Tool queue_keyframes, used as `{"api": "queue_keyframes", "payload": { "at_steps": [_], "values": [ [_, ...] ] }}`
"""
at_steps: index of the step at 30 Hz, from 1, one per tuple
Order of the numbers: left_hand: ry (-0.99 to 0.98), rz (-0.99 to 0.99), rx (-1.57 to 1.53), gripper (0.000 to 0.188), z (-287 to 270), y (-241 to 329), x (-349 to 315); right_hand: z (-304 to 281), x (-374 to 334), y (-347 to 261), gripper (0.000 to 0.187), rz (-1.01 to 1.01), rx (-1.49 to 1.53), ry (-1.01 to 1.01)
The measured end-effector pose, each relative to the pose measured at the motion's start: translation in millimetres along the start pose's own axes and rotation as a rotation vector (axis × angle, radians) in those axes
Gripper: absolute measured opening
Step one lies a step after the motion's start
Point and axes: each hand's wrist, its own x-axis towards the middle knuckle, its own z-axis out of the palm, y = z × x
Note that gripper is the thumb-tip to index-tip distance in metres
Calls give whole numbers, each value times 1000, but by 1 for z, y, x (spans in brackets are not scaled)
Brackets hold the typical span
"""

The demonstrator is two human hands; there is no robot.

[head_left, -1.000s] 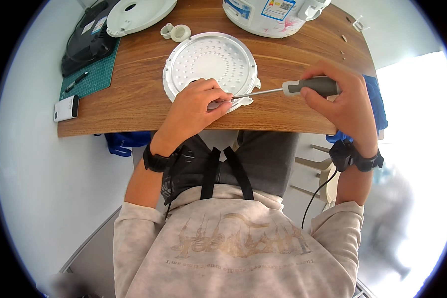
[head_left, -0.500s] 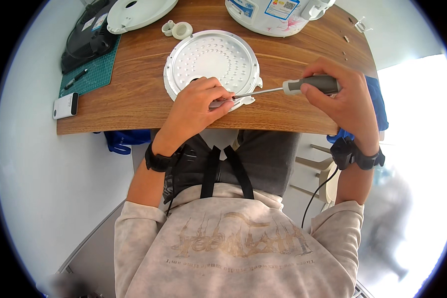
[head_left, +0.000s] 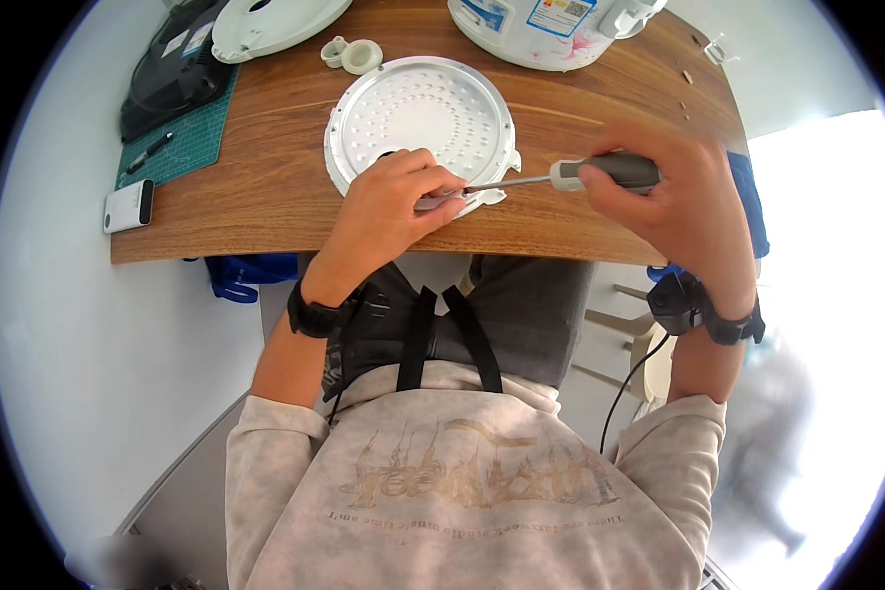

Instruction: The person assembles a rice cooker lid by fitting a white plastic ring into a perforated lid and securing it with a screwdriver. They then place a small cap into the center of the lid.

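A round lid [head_left: 428,113] with a silvery, dimpled metal face and a white plastic rim lies near the table's front edge. My left hand [head_left: 395,202] grips its near rim, thumb and fingers drawn together; what is between the fingertips is partly hidden. In my right hand [head_left: 677,192] is a screwdriver [head_left: 619,171] with a grey and white handle, held almost level. Its shaft points left, and the tip meets the lid's near rim right beside my left fingertips. Motion blurs the back of my right hand slightly.
On the wooden table [head_left: 265,187] are two small white round parts [head_left: 362,57], a white cover [head_left: 275,29] and a white appliance body [head_left: 531,39]. A green cutting mat [head_left: 192,147] carries a pen [head_left: 150,152] and a black device [head_left: 172,84]. A white power bank [head_left: 128,208] sits at the left edge.
My right hand and the screwdriver handle have shifted slightly left, and the hand has turned a little around the handle. My left hand and the lid stay nearly in place.
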Motion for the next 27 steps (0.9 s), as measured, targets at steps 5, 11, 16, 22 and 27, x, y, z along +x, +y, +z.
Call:
{"api": "queue_keyframes", "payload": {
  "at_steps": [5,11,16,22,27],
  "values": [
    [-12,-34,-50,18,-2,3,0,-7,14,-24,15,-44,-156,-118],
    [-12,-13,-36,17,-4,2,-1,1,25,-44,25,-220,-105,-84],
    [50,4,-57,15,-3,3,-1,4,32,-47,26,-338,57,-136],
    [26,-12,-82,14,-2,2,0,5,33,-42,23,-246,97,-177],
    [31,38,-29,14,-2,-1,-1,-2,37,-41,28,-273,-19,-231]
  ]
}}
